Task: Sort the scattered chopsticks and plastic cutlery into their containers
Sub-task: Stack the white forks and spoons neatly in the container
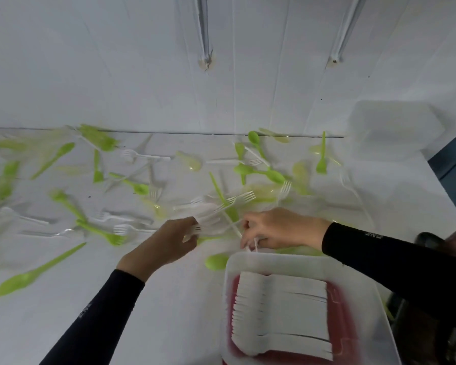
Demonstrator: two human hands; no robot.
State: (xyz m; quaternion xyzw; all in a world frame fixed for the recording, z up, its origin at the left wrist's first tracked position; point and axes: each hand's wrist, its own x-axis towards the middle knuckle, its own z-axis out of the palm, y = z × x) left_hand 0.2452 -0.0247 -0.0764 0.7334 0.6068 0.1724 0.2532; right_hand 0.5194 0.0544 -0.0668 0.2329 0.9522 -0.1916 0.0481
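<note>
Head view, down onto a white tabletop (169,299). Scattered across its far half, blurred: green spoons (258,172), green forks (111,237), white forks (142,155) and pale yellow pieces (192,162), many overlapping. Pinched in the left hand (169,241), fingers curled: a white fork (195,229), tines toward the thumb. Gripped in the right hand (276,230), fingers curled down just above the far rim of a clear container (229,285): thin white handles (255,243). Stacked inside that container, over a red base: rows of sorted white cutlery (282,312). Just beside its left corner, one green spoon bowl (216,260). At far right, by the wall, a second clear container (395,127).
</note>
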